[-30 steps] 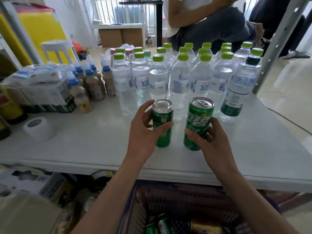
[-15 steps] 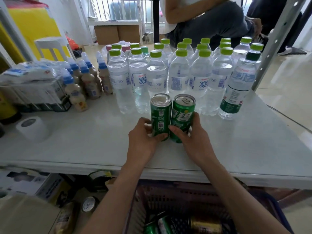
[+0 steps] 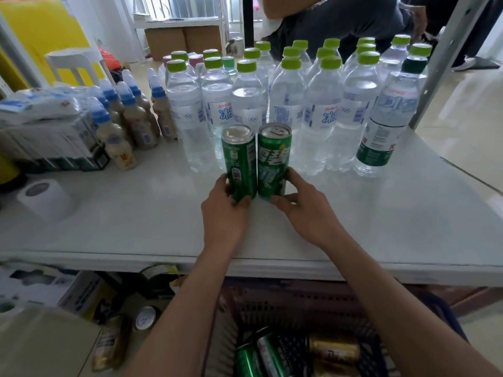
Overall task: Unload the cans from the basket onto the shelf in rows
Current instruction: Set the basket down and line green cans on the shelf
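Two tall green cans stand upright side by side on the white shelf [image 3: 353, 219], touching each other, just in front of the water bottles. My left hand [image 3: 226, 213] wraps the base of the left green can [image 3: 239, 156]. My right hand [image 3: 302, 208] grips the base of the right green can [image 3: 273, 156]. Below the shelf edge sits the dark basket [image 3: 296, 308], holding more green cans [image 3: 261, 355] and gold cans [image 3: 334, 346] lying on their sides.
Several clear water bottles [image 3: 324, 118] with green caps fill the back of the shelf. Small blue-capped milk bottles [image 3: 117, 137] and a wrapped carton pack [image 3: 46, 131] stand at the left, a paper roll [image 3: 45, 198] nearer. A person sits behind. A shelf post [image 3: 446, 58] rises at right.
Both hands brought the two cans together and away from me, setting them upright on the shelf before the bottles. My fingers have slid down to the cans' bases.
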`<state>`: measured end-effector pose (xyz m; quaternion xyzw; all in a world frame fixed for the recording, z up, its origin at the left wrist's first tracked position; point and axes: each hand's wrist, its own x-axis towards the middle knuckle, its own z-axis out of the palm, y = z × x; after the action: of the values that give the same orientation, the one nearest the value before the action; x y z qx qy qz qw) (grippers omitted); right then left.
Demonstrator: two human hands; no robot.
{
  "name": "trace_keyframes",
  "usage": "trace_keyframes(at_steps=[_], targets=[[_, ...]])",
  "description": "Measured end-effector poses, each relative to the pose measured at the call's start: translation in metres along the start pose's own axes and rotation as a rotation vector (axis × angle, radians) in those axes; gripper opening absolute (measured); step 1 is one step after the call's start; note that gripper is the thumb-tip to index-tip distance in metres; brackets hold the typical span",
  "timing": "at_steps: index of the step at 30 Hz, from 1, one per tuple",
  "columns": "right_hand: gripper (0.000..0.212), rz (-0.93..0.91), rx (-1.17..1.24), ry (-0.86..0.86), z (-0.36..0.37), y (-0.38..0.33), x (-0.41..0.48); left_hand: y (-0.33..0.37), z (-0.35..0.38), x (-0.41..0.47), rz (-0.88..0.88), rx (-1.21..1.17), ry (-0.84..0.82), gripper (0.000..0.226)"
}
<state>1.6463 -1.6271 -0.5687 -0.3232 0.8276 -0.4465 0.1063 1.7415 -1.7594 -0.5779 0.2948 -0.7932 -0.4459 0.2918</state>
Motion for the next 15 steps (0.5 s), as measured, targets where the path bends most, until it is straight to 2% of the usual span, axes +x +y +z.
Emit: trace_keyframes(at_steps=[2, 5, 6, 7, 9, 10, 12, 15], targets=[[0.057, 0.019, -0.027, -0.056, -0.002, -0.002, -0.002, 0.002, -0.004, 0.001, -0.008, 0.047, -0.029, 0.046], [0.065, 0.075, -0.124, -0.105, -0.013, -0.011, -0.007, 0.012, -0.009, 0.001, -0.105, 0.082, -0.101, 0.067], [0.067, 0.119, -0.131, -0.103, -0.015, -0.013, -0.014, 0.014, -0.011, -0.007, -0.115, 0.118, -0.098, 0.063], [0.062, 0.154, -0.08, -0.085, -0.018, -0.013, -0.023, 0.016, -0.012, -0.017, -0.077, 0.149, -0.083, 0.054], [0.033, 0.192, 0.071, -0.039, -0.027, -0.012, -0.045, 0.021, -0.015, -0.042, 0.038, 0.198, -0.092, 0.038], [0.019, 0.197, 0.128, -0.059, -0.032, -0.012, -0.061, 0.025, -0.016, -0.054, 0.083, 0.197, -0.153, 0.029], [0.006, 0.183, 0.202, -0.238, -0.043, -0.01, -0.092, 0.034, -0.018, -0.076, 0.125, 0.128, -0.428, 0.016], [0.012, 0.236, 0.11, -0.66, -0.056, 0.012, -0.127, 0.024, -0.006, -0.098, 0.034, 0.2, -1.062, 0.018]])
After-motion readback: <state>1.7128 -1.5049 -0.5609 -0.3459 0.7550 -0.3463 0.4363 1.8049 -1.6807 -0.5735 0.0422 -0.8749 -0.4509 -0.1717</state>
